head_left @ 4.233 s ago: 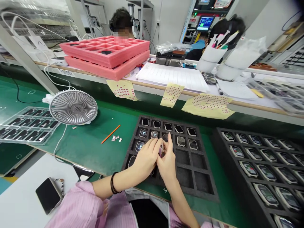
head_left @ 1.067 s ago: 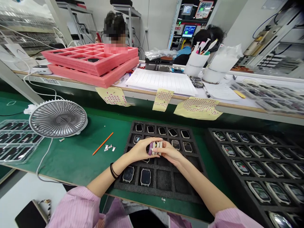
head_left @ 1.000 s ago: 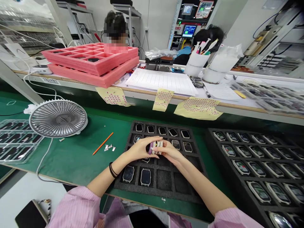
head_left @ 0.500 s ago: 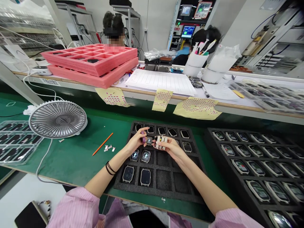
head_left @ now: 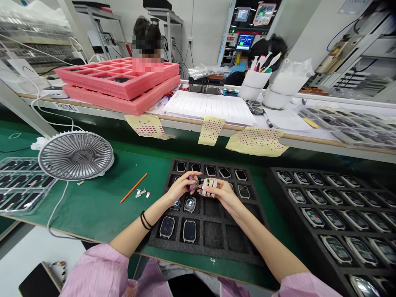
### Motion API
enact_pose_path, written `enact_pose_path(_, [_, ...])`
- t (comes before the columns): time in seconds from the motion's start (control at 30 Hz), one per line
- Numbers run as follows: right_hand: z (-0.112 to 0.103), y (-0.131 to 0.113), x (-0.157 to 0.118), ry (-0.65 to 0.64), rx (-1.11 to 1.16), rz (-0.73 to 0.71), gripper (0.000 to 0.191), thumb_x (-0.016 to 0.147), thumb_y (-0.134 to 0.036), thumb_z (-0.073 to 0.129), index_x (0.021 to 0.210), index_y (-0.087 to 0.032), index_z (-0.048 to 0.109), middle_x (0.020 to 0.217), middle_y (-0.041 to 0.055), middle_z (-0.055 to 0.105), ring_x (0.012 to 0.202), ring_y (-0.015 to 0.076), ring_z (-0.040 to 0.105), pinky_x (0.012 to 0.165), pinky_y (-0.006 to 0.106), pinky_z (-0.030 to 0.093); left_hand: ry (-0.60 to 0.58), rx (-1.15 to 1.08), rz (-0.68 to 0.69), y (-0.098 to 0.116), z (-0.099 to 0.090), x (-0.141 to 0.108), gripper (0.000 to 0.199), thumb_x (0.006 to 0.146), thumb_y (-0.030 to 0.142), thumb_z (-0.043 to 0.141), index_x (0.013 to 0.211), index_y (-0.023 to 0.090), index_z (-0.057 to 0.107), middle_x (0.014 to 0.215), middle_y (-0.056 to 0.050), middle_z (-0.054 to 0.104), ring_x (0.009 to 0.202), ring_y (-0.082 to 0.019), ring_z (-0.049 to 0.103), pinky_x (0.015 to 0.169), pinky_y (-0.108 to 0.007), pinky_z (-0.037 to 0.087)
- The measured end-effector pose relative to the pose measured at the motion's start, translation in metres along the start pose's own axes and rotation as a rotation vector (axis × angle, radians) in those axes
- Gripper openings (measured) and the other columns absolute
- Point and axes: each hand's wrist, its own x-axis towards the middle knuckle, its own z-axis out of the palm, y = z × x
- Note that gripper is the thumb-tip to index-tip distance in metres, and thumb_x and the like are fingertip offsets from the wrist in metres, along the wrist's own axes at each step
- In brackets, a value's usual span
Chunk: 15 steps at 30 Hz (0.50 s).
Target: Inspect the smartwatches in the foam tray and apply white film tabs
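My left hand [head_left: 181, 186] and my right hand [head_left: 218, 192] meet above the black foam tray [head_left: 213, 235]. The left fingers pinch a small purple piece [head_left: 191, 182]. The right fingers hold a white and yellow part [head_left: 209, 184], with a small dark object [head_left: 198, 183] between the two hands. Just below my hands, two lit smartwatches [head_left: 189, 203] sit in foam cells, and two dark watches [head_left: 177, 227] lie in the row nearer me. Other cells hold dark watch frames [head_left: 210, 170].
A second black tray of watches [head_left: 328, 231] lies to the right. A white fan [head_left: 76, 156], an orange pencil [head_left: 133, 188] and a clear tray [head_left: 21, 185] are on the left of the green mat. Pink foam trays [head_left: 117, 80] sit on the shelf ahead. Co-workers sit beyond it.
My hands have closed toward each other over the tray. The purple piece now sits beside the white part, and the watch seen between my hands half a second ago is mostly hidden.
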Motion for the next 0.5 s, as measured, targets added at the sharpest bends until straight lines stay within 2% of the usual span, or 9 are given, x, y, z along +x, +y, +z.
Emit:
enact_pose_path(0.13, [-0.0008,0.0005,-0.0010,0.009,-0.052,-0.060,0.044,0.044,-0.038,0.093,0.078,-0.019,0.074,0.073,0.0054,0.074,0.068,0.0262,0.072,0.073,0.042,0.056,-0.002,0.036,-0.004,0.0004,0.0025,-0.0007,0.035,0.072,0.023,0.063,0.106,0.018,0.067,0.089,-0.002,0.048,0.066,-0.010,0.044,0.052,-0.021,0.039])
enact_pose_path(0.33, [-0.0022,0.0020,-0.0023,0.016,-0.109,-0.157,0.048,0.043,-0.034,0.093,0.085,-0.020,0.074,0.083,0.0054,0.077,0.080,0.0279,0.073,0.084,0.044,0.055,-0.014,0.078,-0.025,-0.0028,0.0013,0.0009,0.034,0.070,0.023,0.064,0.104,0.019,0.067,0.088,-0.001,0.049,0.064,-0.008,0.045,0.051,-0.020,0.039])
enact_pose_path(0.5, [-0.0054,0.0047,-0.0017,0.060,-0.169,-0.204,0.052,0.042,-0.034,0.094,0.089,-0.020,0.074,0.087,0.0072,0.077,0.082,0.0301,0.072,0.085,0.047,0.056,-0.020,0.116,-0.032,-0.0051,-0.0007,0.0019,0.035,0.070,0.023,0.063,0.105,0.019,0.066,0.089,-0.001,0.049,0.065,-0.009,0.046,0.052,-0.020,0.039])
